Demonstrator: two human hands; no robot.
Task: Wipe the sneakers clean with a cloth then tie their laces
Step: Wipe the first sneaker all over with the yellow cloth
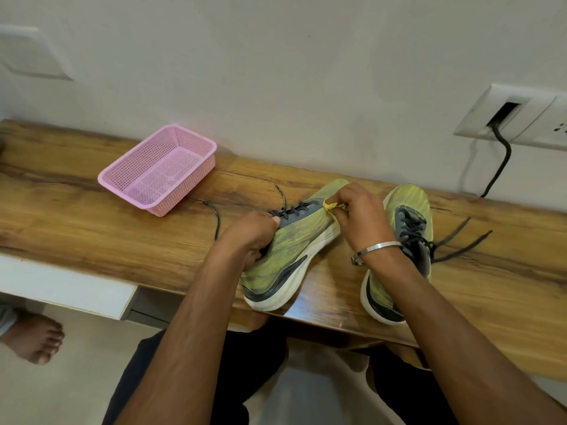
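Two yellow-green sneakers with white soles stand on the wooden table (92, 228). The left sneaker (294, 250) is tipped onto its side, its dark laces (216, 214) trailing loose to the left. My left hand (251, 234) grips it at the collar. My right hand (359, 210) pinches a small yellow cloth (333, 206) against the sneaker's upper near the toe. The right sneaker (408, 228) stands upright behind my right wrist, with its dark laces (460, 240) untied and spread to the right.
A pink mesh basket (159, 170) sits at the back left of the table, against the wall. A wall socket (515, 118) with a black cable (500, 161) is at the right. A bare foot (33, 338) stands on the floor at the left.
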